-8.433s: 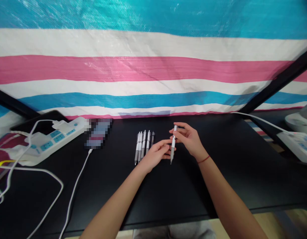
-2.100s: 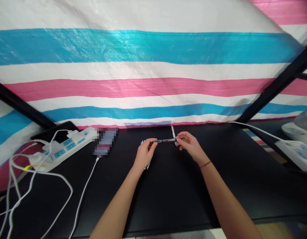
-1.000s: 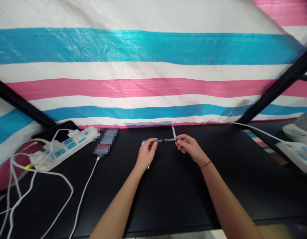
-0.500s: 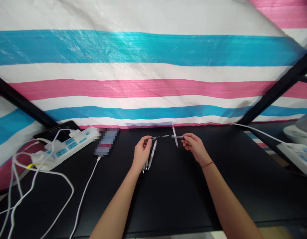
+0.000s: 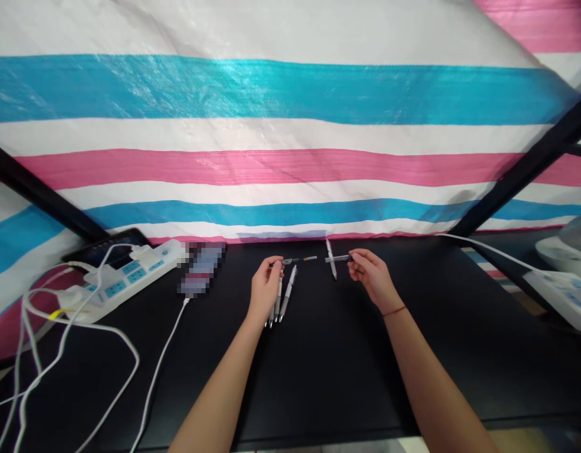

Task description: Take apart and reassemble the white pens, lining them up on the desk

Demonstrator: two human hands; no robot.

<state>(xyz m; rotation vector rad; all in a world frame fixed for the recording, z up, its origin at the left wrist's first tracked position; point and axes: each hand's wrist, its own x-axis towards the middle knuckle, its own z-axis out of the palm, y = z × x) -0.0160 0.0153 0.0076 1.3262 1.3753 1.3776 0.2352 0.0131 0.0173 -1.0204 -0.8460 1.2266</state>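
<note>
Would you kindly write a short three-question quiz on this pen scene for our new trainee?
1. True or false: the piece in the left hand and the piece in the right hand are joined together.
2. Where do the spare pens lie? A) beside the left hand, B) on the power strip, C) right of the right hand.
3. Fill in: the desk surface is ____ in colour.

Key:
1. False; a gap shows between the thin pen part and the dark pen part.
2. A.
3. Black.
</note>
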